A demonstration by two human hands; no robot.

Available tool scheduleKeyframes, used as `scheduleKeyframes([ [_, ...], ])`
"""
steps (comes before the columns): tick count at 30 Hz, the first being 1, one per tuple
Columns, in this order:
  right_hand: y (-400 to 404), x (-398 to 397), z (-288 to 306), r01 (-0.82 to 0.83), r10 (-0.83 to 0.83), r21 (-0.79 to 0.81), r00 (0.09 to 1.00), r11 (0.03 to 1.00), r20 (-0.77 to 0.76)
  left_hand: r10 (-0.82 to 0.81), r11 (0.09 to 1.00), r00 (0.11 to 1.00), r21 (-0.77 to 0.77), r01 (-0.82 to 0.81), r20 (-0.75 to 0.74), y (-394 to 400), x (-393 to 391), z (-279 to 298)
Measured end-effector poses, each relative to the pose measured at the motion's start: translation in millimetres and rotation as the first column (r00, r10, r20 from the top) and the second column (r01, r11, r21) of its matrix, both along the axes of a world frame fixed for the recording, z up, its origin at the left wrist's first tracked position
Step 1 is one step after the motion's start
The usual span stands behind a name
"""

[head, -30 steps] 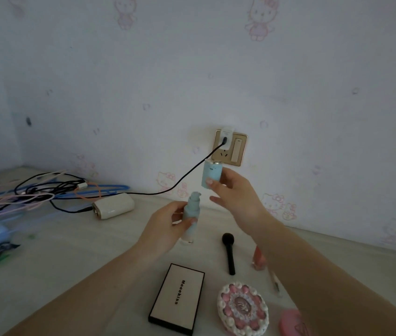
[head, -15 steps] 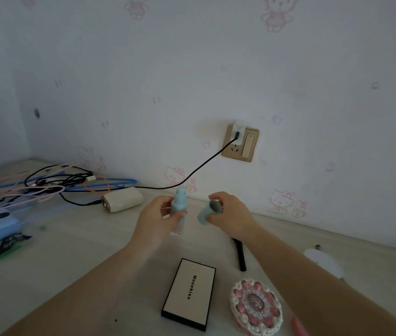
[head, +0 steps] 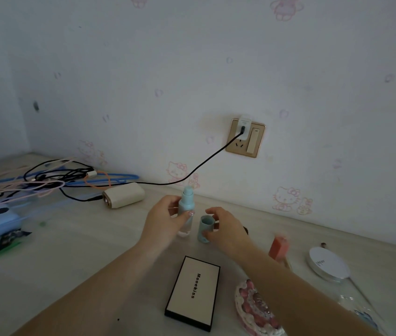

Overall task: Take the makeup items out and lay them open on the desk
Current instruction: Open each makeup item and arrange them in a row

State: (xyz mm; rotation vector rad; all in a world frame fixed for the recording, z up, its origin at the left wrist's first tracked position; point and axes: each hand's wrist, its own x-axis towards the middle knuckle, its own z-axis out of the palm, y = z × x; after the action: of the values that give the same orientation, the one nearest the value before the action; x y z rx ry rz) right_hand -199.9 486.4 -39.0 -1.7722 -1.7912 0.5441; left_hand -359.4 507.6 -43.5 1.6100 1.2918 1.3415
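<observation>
The left hand (head: 165, 223), just left of the frame's centre, has its fingers wrapped around a pale blue pump bottle (head: 185, 212); the thumb presses across the front of the body and the other fingers curl behind it. The bottle stands upright with its base on or just above the desk (head: 71, 258), its bare pump head uncovered at the top. Just to its right stands the bottle's blue cap (head: 205, 228), open end up. The right hand (head: 228, 230) curves over and around the cap with fingers loosely bent and a little spread; the thumb sits low at the cap's side, and it appears to touch it, though the blur makes a firm grip hard to confirm.

Below the hands, in the lower centre of the frame, a closed cream palette box (head: 193, 293) with a black edge lies flat. At its right a round pink-and-white compact (head: 252, 309) is partly covered by the right forearm. Toward the right edge lies a white round compact (head: 328, 265), and between it and the right wrist a blurred pink-red item (head: 278, 248).

In the middle left a cream-coloured device (head: 124, 195) rests on the desk, joined by a black cable (head: 192, 169) to the gold wall socket (head: 245, 138) above the hands. A tangle of cords (head: 46, 180) fills the left side.
</observation>
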Motion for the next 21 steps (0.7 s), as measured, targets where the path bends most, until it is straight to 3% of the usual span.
scheduleKeyframes([
  [11,-3,1,-15,0.008,-0.008,-0.01,1.0,1.0,-0.026,0.003,1.0,1.0,-0.005,-0.003,-0.011,-1,7,-8],
  [18,-21,2,6,-0.027,0.026,0.011,0.999,1.0,0.046,0.006,0.999,0.999,-0.038,-0.005,0.034,-1,8,-7],
  [21,-36,20,32,-0.042,0.037,0.104,0.998,0.994,0.045,0.083,0.985,0.995,0.147,-0.09,0.051,-15,6,8],
])
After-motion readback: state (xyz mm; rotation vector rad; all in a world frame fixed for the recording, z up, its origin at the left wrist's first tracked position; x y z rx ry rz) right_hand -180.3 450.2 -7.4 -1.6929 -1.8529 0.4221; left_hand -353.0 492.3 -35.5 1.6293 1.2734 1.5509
